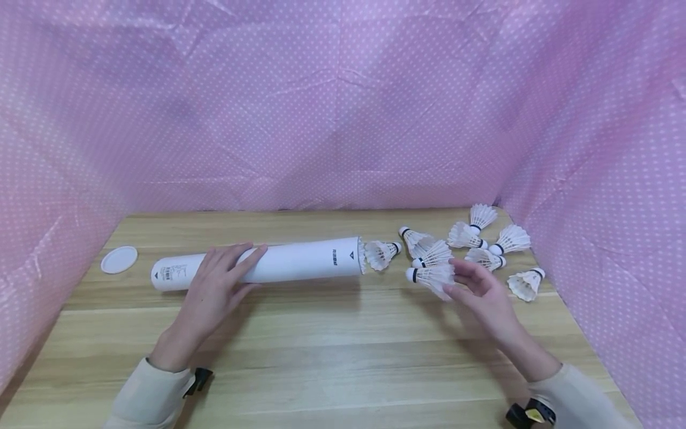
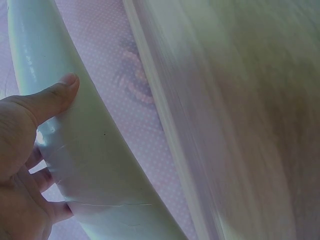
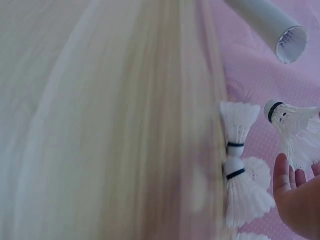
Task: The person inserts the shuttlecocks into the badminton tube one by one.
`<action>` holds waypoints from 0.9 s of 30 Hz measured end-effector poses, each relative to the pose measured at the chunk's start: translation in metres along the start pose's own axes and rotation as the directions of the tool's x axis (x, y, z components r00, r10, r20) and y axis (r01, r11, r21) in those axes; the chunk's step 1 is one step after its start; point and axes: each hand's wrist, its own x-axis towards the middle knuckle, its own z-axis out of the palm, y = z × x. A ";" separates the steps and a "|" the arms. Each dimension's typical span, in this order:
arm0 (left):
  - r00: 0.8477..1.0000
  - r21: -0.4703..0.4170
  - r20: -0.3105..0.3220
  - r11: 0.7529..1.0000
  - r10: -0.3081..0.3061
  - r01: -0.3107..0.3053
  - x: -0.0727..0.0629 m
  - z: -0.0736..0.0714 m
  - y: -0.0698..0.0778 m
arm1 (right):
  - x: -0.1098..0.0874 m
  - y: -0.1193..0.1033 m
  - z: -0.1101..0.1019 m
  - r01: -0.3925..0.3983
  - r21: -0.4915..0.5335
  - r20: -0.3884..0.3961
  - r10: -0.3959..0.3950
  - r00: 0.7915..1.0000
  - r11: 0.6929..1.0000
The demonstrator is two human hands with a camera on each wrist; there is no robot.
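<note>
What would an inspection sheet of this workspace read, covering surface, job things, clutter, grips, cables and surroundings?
Surface: wood-grain table.
Tube: lengthwise across the table, lid off, feathers showing at its right end.
Lid: lying left of the tube.
Shuttles: eight loose on the table right of the tube, some overlapping in view.
Clutter: nothing seen.
Left grip: holds the tube.
Right grip: pinches another shuttle by its feathers.
Cables: nothing seen.
Surroundings: pink dotted cloth.

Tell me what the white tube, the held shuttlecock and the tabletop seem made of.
Tube: probably coated cardboard, satiny, given its soft sheen and thin crease.
Held shuttlecock: likely feathers, perhaps synthetic, matte, with thin ribs.
Tabletop: wood or laminate, smooth, with grain streaks.
</note>
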 end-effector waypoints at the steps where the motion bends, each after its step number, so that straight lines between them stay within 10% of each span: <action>1: 1.000 0.000 -0.001 1.000 0.002 -0.002 0.000 0.000 0.000 | 0.001 -0.001 0.002 -0.003 0.019 -0.001 0.003 1.000 1.000; 27: 1.000 0.012 0.010 1.000 -0.002 0.002 0.000 0.001 0.005 | 0.033 -0.027 0.061 -0.057 0.268 0.073 0.039 0.997 0.962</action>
